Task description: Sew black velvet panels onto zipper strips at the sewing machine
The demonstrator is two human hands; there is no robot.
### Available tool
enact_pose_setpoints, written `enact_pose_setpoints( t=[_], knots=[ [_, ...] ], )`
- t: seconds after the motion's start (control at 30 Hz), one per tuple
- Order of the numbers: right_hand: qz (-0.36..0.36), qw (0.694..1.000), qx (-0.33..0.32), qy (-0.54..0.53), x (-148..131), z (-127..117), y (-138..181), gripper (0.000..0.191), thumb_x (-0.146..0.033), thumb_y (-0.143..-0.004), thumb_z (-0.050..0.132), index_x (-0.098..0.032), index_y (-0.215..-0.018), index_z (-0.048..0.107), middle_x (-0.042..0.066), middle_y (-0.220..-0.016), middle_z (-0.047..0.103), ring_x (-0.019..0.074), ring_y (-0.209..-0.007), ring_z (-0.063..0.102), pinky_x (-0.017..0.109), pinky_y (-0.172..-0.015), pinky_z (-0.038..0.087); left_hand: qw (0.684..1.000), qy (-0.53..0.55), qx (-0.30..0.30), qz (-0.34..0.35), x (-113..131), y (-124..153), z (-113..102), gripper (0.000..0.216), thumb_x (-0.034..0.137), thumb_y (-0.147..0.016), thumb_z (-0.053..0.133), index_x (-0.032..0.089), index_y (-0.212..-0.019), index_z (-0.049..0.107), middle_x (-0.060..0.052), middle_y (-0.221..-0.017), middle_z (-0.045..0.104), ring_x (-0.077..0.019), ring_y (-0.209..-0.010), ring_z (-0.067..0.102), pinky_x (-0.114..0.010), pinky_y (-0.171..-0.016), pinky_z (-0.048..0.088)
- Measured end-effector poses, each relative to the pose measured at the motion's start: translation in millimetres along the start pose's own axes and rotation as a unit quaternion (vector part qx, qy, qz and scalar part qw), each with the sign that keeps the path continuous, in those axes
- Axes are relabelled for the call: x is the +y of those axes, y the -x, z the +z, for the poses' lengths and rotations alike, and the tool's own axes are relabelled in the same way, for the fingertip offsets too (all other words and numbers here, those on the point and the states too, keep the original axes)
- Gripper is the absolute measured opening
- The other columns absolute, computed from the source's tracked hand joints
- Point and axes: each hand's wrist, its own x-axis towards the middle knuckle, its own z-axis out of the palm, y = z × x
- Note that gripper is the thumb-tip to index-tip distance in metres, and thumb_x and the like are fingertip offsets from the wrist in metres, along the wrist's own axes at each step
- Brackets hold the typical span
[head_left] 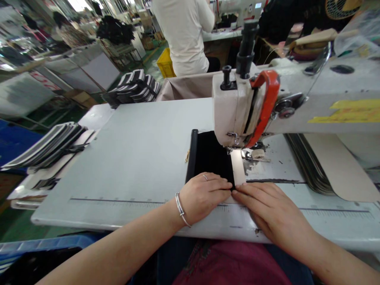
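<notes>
At the far left, flat striped black-and-white pieces (44, 148) lie fanned in a loose stack on a low side shelf just off the left edge of the sewing table (133, 158). A second heap of the same striped pieces (135, 87) sits beyond the table's far left corner. The table top is smooth, pale grey and matte, with a thin printed ruler line (118, 201) running along near its front edge; the whole left half of it is bare, open room.

Near the middle, a black fabric piece (209, 156) lies flat, soft and dull, with a rolled, tube-like black edge (192, 154) down its left side. It reaches from under the machine head back toward the front edge. The left hand (203, 196), wearing a silver bangle (181, 209) and a ring, lies palm down and flat on the near end of the fabric, fingers stretched out, pressing rather than gripping. A pale narrow strip (238, 168) borders the fabric on its right side.

The right hand (268, 211) lies flat too, fingers extended, its fingertips meeting those of the left at the fabric's near right corner; nothing is clasped. Behind them stands the cream sewing machine (237, 107) with a glossy orange guard (265, 107), its metal presser foot (252, 154) on scuffed, chipped table paint. To the right, long dark strips (308, 164) and a tan cardboard sheet (338, 166) crowd the table's right side.
</notes>
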Motion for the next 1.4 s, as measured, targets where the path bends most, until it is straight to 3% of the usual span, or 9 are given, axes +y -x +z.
enact_pose_setpoints(
  t=[0.67,0.87,1.03,1.23,1.4],
  knots=[
    [0.014,0.999,-0.010,0.031,14.3,-5.3,-24.1,0.035,-0.019,-0.102,0.050,-0.020,-0.135,0.059,0.009,-0.136,0.063,0.0256,-0.118,0.059,0.046,-0.098,0.048,0.999,-0.041,-0.010,0.006,-32.8,-24.0,0.6,0.022,0.014,-0.102,0.049,0.012,-0.105,0.071,-0.005,-0.116,0.075,-0.0186,-0.106,0.070,-0.034,-0.098,0.057],
    [0.019,0.999,-0.016,0.042,22.5,-5.7,-32.6,0.033,-0.024,-0.104,0.051,-0.021,-0.136,0.057,0.007,-0.136,0.063,0.0255,-0.119,0.058,0.046,-0.100,0.046,0.996,-0.077,-0.043,-0.010,-42.7,-28.7,2.5,0.018,0.012,-0.099,0.056,0.016,-0.107,0.071,-0.003,-0.117,0.075,-0.0170,-0.109,0.068,-0.031,-0.099,0.056],
    [0.019,0.998,-0.027,0.053,31.6,-5.4,-40.0,0.036,-0.026,-0.103,0.053,-0.021,-0.139,0.055,0.006,-0.137,0.062,0.0269,-0.121,0.056,0.048,-0.103,0.045,0.997,-0.078,-0.002,-0.013,-48.9,-35.2,1.6,0.017,0.012,-0.099,0.055,0.016,-0.101,0.071,-0.002,-0.111,0.076,-0.0160,-0.102,0.070,-0.029,-0.096,0.056],
    [0.021,0.996,-0.037,0.083,39.4,-4.8,-49.0,0.038,-0.032,-0.103,0.051,-0.020,-0.138,0.056,0.007,-0.139,0.061,0.0290,-0.118,0.058,0.050,-0.096,0.049,0.994,-0.086,-0.040,-0.055,-58.7,-42.2,5.3,0.017,0.012,-0.099,0.056,0.018,-0.098,0.072,-0.002,-0.108,0.076,-0.0160,-0.102,0.070,-0.030,-0.097,0.056],
    [0.037,0.994,-0.034,0.101,43.3,-1.0,-53.2,0.040,-0.035,-0.105,0.046,-0.018,-0.139,0.056,0.008,-0.142,0.060,0.0310,-0.118,0.060,0.051,-0.092,0.052,0.993,-0.097,-0.010,-0.068,-66.1,-45.2,10.1,0.021,0.008,-0.097,0.055,0.018,-0.099,0.073,-0.001,-0.106,0.077,-0.0151,-0.102,0.070,-0.029,-0.098,0.055]
  ],
)
